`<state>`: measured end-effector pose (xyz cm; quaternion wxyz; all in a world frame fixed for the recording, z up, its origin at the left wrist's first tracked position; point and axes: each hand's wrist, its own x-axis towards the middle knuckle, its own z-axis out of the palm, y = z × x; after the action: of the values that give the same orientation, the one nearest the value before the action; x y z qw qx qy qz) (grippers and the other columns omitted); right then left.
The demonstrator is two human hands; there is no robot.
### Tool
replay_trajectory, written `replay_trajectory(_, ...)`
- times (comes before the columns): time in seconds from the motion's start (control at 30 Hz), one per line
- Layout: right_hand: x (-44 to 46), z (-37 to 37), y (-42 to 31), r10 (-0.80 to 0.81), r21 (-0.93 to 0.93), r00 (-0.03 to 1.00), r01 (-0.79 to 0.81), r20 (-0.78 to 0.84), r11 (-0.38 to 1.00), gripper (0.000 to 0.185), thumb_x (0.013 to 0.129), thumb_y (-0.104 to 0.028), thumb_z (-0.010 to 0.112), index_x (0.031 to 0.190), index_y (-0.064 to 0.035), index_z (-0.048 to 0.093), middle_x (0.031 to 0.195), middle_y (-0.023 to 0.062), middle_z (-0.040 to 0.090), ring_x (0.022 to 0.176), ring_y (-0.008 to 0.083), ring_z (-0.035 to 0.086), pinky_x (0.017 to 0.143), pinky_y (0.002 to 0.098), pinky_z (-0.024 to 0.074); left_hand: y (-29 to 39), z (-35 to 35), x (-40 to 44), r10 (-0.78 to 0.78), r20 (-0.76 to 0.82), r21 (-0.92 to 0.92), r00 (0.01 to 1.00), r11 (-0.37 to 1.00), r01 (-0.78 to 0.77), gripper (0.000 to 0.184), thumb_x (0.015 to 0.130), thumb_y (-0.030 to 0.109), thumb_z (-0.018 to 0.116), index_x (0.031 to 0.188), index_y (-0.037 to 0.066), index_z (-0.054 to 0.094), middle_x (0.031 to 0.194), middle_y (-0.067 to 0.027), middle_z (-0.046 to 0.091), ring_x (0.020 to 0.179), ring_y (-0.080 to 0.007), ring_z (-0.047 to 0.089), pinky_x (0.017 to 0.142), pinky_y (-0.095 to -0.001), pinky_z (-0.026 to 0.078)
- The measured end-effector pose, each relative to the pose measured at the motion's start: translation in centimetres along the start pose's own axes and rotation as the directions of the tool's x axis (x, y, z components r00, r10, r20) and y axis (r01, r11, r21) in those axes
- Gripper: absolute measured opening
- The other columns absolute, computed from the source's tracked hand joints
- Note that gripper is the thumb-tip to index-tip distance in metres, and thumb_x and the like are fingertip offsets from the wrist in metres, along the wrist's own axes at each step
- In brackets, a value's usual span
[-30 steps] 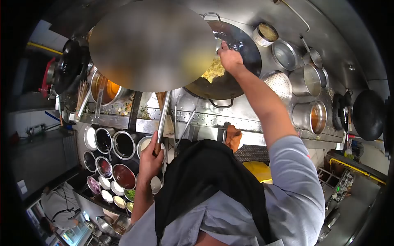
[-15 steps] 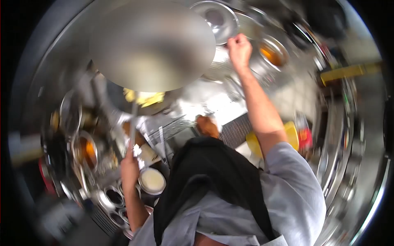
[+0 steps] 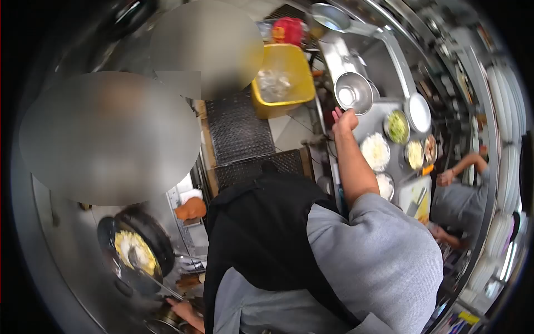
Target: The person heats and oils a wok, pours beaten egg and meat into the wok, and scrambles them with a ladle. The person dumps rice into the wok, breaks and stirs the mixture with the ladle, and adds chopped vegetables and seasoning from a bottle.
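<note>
At right, my right hand [image 3: 346,120] is closed at the rim of a round steel bowl [image 3: 360,103], beside the counter edge. The bowl's inside shows bare metal. Low on the left, my left hand [image 3: 182,310] is at the handle end of a ladle [image 3: 168,289], its fingers partly stretched along it. The ladle's head rests in a dark wok [image 3: 161,245] that holds yellow egg [image 3: 125,244] and a white heap that looks like rice [image 3: 132,246]. Large grey blurs cover the upper left.
A steel counter holds a bowl of white shreds [image 3: 375,151], a bowl of green shreds [image 3: 397,127] and a cutting board [image 3: 414,199] with a knife. A yellow bin [image 3: 283,75] stands ahead, by black floor mats [image 3: 239,131]. Another person's arm [image 3: 466,167] shows at far right.
My view has turned right, toward the counter. My right hand has gone from the stove-side bowls to the steel bowl. White food now lies on the egg in the wok.
</note>
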<state>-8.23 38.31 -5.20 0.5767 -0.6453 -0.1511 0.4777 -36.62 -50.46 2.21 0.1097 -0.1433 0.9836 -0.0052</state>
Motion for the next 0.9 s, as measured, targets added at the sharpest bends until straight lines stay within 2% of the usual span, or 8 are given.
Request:
replay_trajectory(0.03,1.6,-1.2,-0.4,0.013,0.059,0.997,-0.008,-0.081,0.998,0.035,0.095,-0.013,0.043,0.125,0.0052,0.044,0.116,0.0206,0.059,0.090,0.0343,0.071,0.068,0.0417,0.0612,7.0,-4.8,-1.2,-0.095,-0.085,0.148,0.992,0.983,0.107,0.059,0.088,0.011,0.059,0.145,0.004,0.045,0.127,-0.0225,0.060,0.111,-0.0337,0.062,0.096,-0.0470,0.048)
replay_trajectory(0.13,6.0,-3.7,0.4,0.083,0.171,0.994,-0.071,-0.066,0.983,0.034,0.100,-0.018,0.044,0.127,0.0016,0.044,0.120,0.0196,0.057,0.093,0.0348,0.069,0.070,0.0445,0.0607,16.5,-5.2,5.1,0.441,-0.439,-0.065,0.783,0.853,-0.517,0.041,0.098,0.015,0.054,0.136,0.000,0.055,0.125,-0.0208,0.063,0.112,-0.0355,0.063,0.098,-0.0403,0.049)
replay_trajectory(0.23,4.7,-5.8,1.0,0.144,0.218,0.985,-0.162,0.094,0.963,0.034,0.104,-0.030,0.046,0.125,-0.0028,0.045,0.119,0.0175,0.057,0.086,0.0322,0.069,0.066,0.0437,0.0596,38.8,-4.2,1.3,0.723,-0.185,-0.527,0.666,0.499,-0.688,0.036,0.099,0.012,0.057,0.133,-0.001,0.058,0.126,-0.0154,0.065,0.111,-0.0216,0.063,0.098,-0.0328,0.048)
replay_trajectory(0.43,-9.4,-22.3,0.2,0.490,-0.111,0.847,-0.477,0.207,0.872,0.045,0.099,-0.041,0.054,0.123,-0.0024,0.050,0.115,0.0181,0.066,0.085,0.0279,0.068,0.071,0.0396,0.0554,67.6,2.7,-29.9,0.950,0.211,-0.761,-0.230,0.012,-0.649,0.024,0.098,0.014,0.061,0.116,0.001,0.068,0.099,-0.0056,0.071,0.087,-0.0120,0.065,0.078,-0.0266,0.053)
replay_trajectory(0.57,-10.1,-32.7,-2.0,0.502,0.237,0.864,-0.481,-0.037,0.844,0.045,0.099,-0.036,0.050,0.128,-0.0021,0.046,0.123,0.0202,0.061,0.104,0.0313,0.062,0.088,0.0450,0.0502,72.5,12.1,-45.0,0.503,0.667,-0.742,-0.549,0.385,-0.548,0.034,0.100,0.028,0.058,0.123,0.003,0.060,0.094,-0.0081,0.069,0.076,-0.0168,0.071,0.059,-0.0284,0.057)
replay_trajectory(0.73,-8.3,-39.2,-1.4,0.546,0.493,0.805,-0.386,-0.233,0.780,0.040,0.099,-0.026,0.045,0.130,-0.0020,0.046,0.120,0.0184,0.061,0.111,0.0314,0.060,0.091,0.0442,0.0518,70.8,15.8,-54.3,0.430,0.774,-0.630,-0.466,0.601,-0.492,0.043,0.097,0.020,0.056,0.135,0.002,0.044,0.102,-0.0172,0.068,0.074,-0.0268,0.073,0.057,-0.0354,0.062)
replay_trajectory(0.8,-8.6,-39.6,-2.6,0.229,-0.438,0.971,-0.235,-0.068,0.868,0.038,0.098,-0.024,0.045,0.128,-0.0005,0.049,0.121,0.0179,0.060,0.113,0.0312,0.060,0.093,0.0432,0.0523,70.9,17.7,-54.3,0.450,0.715,-0.683,-0.535,0.611,-0.399,0.041,0.096,0.014,0.055,0.132,0.000,0.041,0.104,-0.0227,0.070,0.071,-0.0303,0.074,0.054,-0.0389,0.062)
replay_trajectory(0.9,-5.7,-37.8,-3.6,0.248,-0.479,0.965,-0.177,0.087,0.860,0.036,0.096,-0.023,0.048,0.123,0.0001,0.052,0.116,0.0175,0.062,0.107,0.0304,0.061,0.088,0.0426,0.0526,70.9,21.0,-52.5,0.479,0.635,-0.746,-0.607,0.585,-0.319,0.022,0.095,0.008,0.051,0.112,-0.003,0.061,0.089,-0.0258,0.071,0.068,-0.0313,0.074,0.052,-0.0411,0.063)
